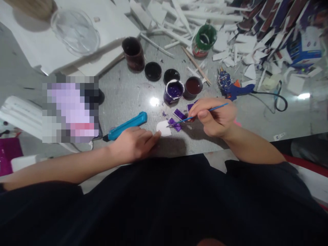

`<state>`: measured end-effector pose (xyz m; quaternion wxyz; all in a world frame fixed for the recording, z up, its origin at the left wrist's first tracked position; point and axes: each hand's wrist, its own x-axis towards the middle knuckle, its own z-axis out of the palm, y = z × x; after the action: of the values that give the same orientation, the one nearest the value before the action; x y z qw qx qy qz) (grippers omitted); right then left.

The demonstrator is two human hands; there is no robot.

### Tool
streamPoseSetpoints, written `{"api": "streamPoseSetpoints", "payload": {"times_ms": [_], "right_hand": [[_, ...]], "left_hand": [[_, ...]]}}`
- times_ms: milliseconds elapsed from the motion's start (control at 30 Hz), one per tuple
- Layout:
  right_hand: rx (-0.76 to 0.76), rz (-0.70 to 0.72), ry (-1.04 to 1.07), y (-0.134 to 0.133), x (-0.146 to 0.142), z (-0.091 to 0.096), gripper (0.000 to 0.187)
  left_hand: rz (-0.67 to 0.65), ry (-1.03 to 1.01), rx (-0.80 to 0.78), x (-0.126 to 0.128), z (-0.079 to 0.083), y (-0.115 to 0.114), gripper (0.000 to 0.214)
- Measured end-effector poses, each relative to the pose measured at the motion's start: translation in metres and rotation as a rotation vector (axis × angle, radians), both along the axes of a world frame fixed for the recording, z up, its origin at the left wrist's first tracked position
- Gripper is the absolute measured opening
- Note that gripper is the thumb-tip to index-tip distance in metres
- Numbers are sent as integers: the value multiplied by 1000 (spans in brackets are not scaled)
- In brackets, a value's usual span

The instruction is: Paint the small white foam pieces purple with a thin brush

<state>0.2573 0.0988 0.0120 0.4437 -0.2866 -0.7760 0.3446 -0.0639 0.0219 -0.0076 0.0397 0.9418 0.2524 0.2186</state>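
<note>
A thin blue paintbrush [217,107] is pinched in my right hand [214,118], its dark tip at the right edge of a small white foam-like piece [163,128]. My left hand [138,141] presses that piece against the table with a fingertip, the other fingers curled in. Purple-painted strips [175,124] lie beside the white piece, some partly under the brush and my right hand. Just beyond them stands an open jar of purple paint [174,91] with a white-smeared rim. A teal utility knife [128,125] rests close to my left hand.
Near the paint are a dark red pot [193,87], black lids [153,71], a brown jar [133,54] and a green jar [204,41]. A blue glue gun [237,90] with its cord lies right. White offcuts [246,44] crowd the back; a blurred phone-like object [73,111] sits left.
</note>
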Motion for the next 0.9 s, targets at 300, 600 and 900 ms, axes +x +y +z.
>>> {"api": "streamPoseSetpoints", "payload": {"times_ms": [300, 600, 900], "right_hand": [[-8, 26, -60, -1, 1, -2, 31], [-86, -31, -6, -1, 2, -7, 42], [-23, -119, 69, 1, -3, -14, 40]], "left_hand": [[-27, 4, -63, -2, 0, -4, 29], [-31, -9, -133, -5, -1, -3, 33], [-29, 23, -118, -5, 2, -1, 30]]}}
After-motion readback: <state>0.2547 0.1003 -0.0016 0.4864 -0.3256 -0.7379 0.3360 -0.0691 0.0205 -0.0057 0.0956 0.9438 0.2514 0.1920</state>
